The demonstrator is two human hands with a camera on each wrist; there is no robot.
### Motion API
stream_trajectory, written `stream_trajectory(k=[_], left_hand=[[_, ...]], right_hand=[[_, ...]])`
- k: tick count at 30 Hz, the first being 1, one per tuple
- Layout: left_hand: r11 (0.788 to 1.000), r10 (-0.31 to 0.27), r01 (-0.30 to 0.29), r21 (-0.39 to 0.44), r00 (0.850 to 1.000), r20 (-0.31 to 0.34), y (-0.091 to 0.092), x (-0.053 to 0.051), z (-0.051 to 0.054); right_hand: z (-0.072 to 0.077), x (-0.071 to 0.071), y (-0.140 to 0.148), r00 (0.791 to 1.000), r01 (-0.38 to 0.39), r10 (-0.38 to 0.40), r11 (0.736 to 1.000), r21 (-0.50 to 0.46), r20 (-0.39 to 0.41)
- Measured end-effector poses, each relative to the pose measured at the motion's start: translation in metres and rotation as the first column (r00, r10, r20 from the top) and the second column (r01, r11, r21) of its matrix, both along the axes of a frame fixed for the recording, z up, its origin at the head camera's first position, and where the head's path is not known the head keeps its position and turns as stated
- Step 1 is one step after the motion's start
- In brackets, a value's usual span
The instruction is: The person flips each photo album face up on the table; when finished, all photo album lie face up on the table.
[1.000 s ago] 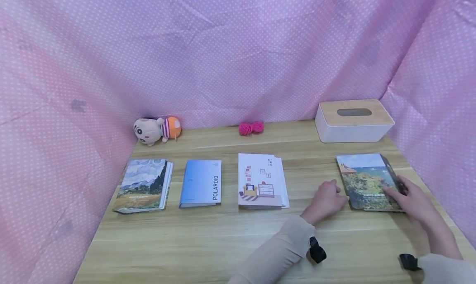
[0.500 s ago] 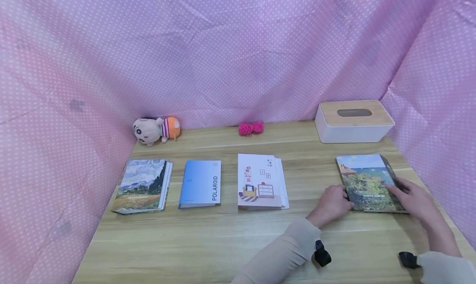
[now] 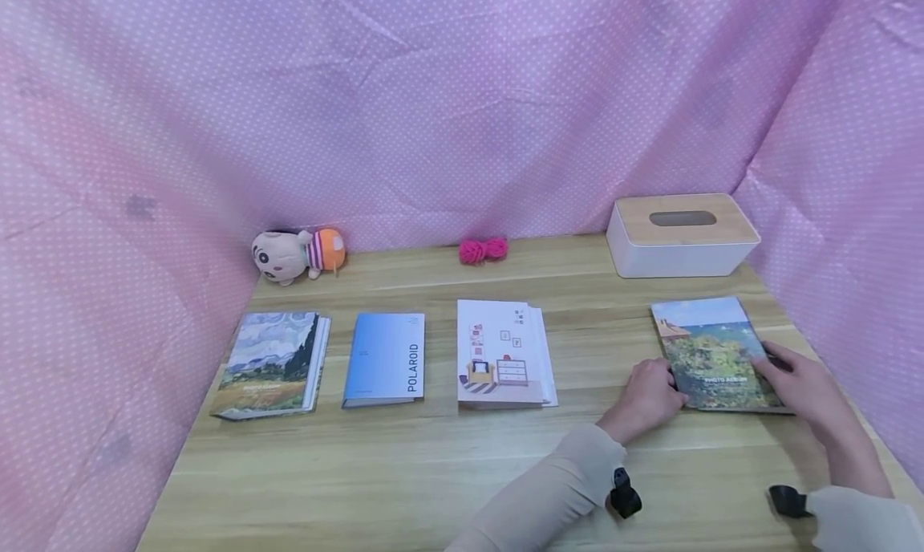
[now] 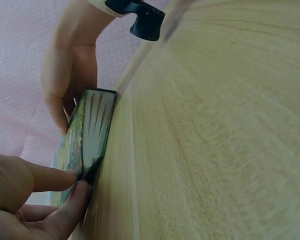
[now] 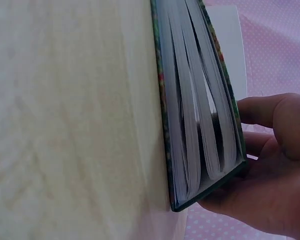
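A photo album with a seaside garden painting on its cover lies at the right of the wooden table. My left hand pinches its lower left edge between thumb and finger, as the left wrist view shows in closer detail. On the opposite side my right hand holds the spine, thumb on the top cover and the other fingers partly hidden. In the right wrist view the pages stand slightly fanned between the two covers. The left wrist view shows the pages narrowing toward my left fingertips.
To the left lie a white illustrated album, a blue Polaroid album and a landscape-covered album. Along the back are a plush toy, pink yarn and a tissue box. A pink dotted cloth hangs behind.
My left hand has moved right and taken hold of the album's left edge. The dark strip showing at the album's right side is covered now, its top cover lying squarer.
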State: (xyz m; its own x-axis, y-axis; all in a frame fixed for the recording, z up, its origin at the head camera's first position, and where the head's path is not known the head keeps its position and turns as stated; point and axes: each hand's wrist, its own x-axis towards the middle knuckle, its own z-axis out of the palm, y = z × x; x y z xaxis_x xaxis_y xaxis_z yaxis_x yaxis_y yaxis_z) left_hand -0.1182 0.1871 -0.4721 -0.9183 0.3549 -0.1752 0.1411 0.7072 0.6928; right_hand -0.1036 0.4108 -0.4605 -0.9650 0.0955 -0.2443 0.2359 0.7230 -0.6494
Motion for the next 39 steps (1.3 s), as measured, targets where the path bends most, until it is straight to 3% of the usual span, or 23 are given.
stream_trajectory(k=[10,15,25,28,32,34,39], left_hand=[[1.000,0.011,-0.011,0.017,1.000,0.018,0.002,-0.002,-0.002],[1.000,0.025,-0.025,-0.011,1.000,-0.001,0.002,-0.003,-0.001],[0.995,0.010,-0.014,-0.097,0.999,-0.043,-0.001,0.002,0.004],[0.995,0.011,-0.016,-0.102,0.999,-0.052,-0.002,0.002,0.003],[0.988,-0.027,0.008,-0.155,0.993,-0.118,-0.004,0.000,0.002],[0.984,-0.052,0.027,-0.175,0.989,-0.137,-0.005,-0.002,0.003],[0.994,-0.070,0.062,-0.092,0.994,-0.085,-0.011,-0.006,0.005]], right_hand=[[0.003,0.007,-0.002,0.996,0.046,-0.054,0.993,-0.104,-0.076],[0.008,0.010,-0.005,0.975,0.077,-0.113,0.979,-0.187,-0.190],[0.023,0.011,-0.021,0.956,0.067,-0.136,0.963,-0.259,-0.260],[0.024,0.012,-0.024,0.954,0.082,-0.146,0.967,-0.242,-0.261],[0.028,0.011,-0.026,0.956,0.112,-0.168,0.966,-0.234,-0.239],[0.031,0.010,-0.026,0.954,0.119,-0.188,0.953,-0.279,-0.233],[0.040,0.009,-0.030,0.944,0.116,-0.220,0.918,-0.378,-0.245]])
